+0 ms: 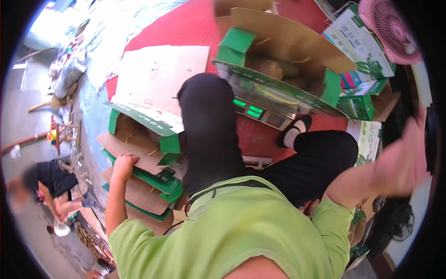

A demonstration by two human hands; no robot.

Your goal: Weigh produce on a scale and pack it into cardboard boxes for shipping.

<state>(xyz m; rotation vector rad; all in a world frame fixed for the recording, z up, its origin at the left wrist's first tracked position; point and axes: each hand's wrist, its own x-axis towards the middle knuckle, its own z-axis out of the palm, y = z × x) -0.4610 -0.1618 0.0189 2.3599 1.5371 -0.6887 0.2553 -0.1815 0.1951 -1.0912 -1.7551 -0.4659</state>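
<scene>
My left hand [124, 166] is on the brown flap of a green and white cardboard box [147, 120], its fingers curled at the flap's edge. This box lies tipped beside my left knee, on top of more folded green-edged boxes [151, 186]. Out at the far right, my right hand [413, 146] is raised and smeared by motion, so its fingers cannot be made out. An open green and brown carton [283, 88] stands in front of me with roundish, pale brown items [269, 69] inside. Under it is a scale [260, 114] with lit green digits.
A flattened cardboard sheet [160, 69] lies on the red floor covering [186, 28]. At the right are a pink fan [392, 30], printed cartons [360, 46] and a dark fan [403, 222]. A person [53, 186] sits at the left. Bluish sheeting [95, 93] covers the left floor.
</scene>
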